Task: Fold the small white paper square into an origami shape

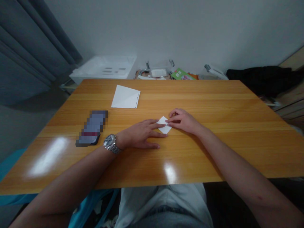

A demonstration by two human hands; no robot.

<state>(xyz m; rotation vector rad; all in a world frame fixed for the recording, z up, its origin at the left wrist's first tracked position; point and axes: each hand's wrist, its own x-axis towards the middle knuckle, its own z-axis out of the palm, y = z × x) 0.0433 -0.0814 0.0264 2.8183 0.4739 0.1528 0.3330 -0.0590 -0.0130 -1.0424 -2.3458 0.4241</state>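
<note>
A small piece of white paper (163, 119), folded into a diamond shape, lies on the wooden table between my hands. My left hand (142, 134), with a metal watch (110, 143) at its wrist, rests palm down with its fingers spread, some of them lying on the paper and its left edge. From the other side, my right hand (184, 121) has its thumb and index finger together at the paper's right corner, while its other fingers are curled. Whatever is under the fingertips is hidden.
A white sheet (125, 97) with a perforated edge lies farther back on the table (213, 104). Left of my left hand is a phone (92, 128) with a blurred screen. Beyond the far edge are a white plastic tub (104, 68) and a green booklet (181, 74).
</note>
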